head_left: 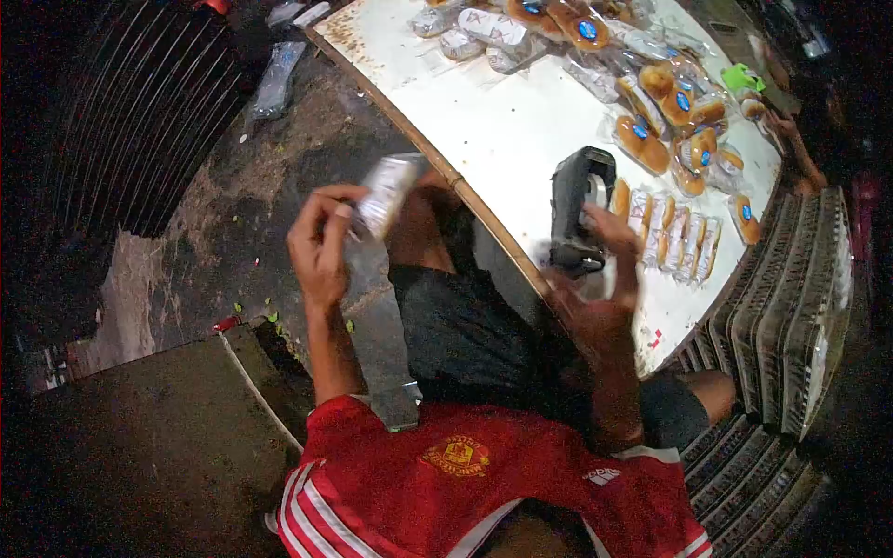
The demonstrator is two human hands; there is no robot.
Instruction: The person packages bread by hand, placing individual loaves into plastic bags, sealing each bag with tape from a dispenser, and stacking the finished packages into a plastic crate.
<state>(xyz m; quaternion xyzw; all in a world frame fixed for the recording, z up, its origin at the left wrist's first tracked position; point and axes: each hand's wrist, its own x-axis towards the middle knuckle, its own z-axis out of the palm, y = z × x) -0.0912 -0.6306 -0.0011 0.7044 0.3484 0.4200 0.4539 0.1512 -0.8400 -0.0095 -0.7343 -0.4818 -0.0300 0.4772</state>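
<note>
My left hand (321,240) pinches a bun in a clear printed wrapper (386,197), held up over the floor left of the white table (521,130). A black tape dispenser (582,200) stands near the table's edge. Close against its near end is my right hand (600,298), smeared by motion; whether it grips anything does not show. Just right of the dispenser, several wrapped buns (672,237) lie side by side in a row. Farther back is a loose heap of bagged buns (642,93), some with blue labels.
Stacked plastic crates (781,307) stand along the right side. Another person's hand (789,130) is at the table's far right edge. A brown board-like surface (167,446) lies at lower left. Plastic wrapping (277,79) lies on the floor.
</note>
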